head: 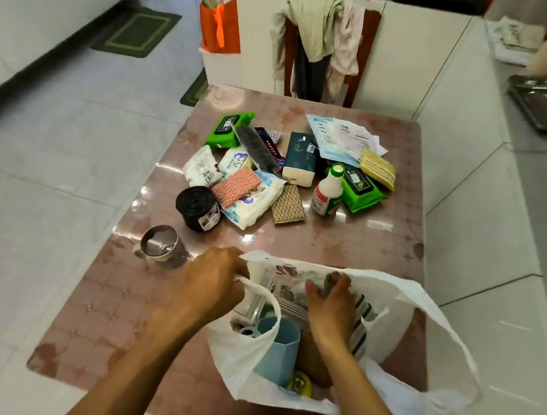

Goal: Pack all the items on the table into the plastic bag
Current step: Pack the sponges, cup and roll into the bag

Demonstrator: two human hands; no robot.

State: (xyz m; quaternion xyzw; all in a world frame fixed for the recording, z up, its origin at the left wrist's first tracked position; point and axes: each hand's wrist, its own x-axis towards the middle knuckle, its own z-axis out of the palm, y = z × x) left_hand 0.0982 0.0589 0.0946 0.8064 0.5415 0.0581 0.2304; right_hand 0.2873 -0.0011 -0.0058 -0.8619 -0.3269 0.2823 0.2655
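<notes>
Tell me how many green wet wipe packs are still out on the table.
2. One green pack lies at the far left of the pile; the other green pack sits on the right, beside the white bottle. More could be hidden under the pile.

At the lower right of the frame, the left hand point(213, 282) is gripping the rim of the white plastic bag point(422, 329), while the right hand point(331, 302) is reaching inside, beside a blue cup point(277, 349). Packets, a bottle point(327, 193) and a black roll point(198, 208) are lying mid-table point(151, 295), and a metal cup point(161, 243) is standing left.
</notes>
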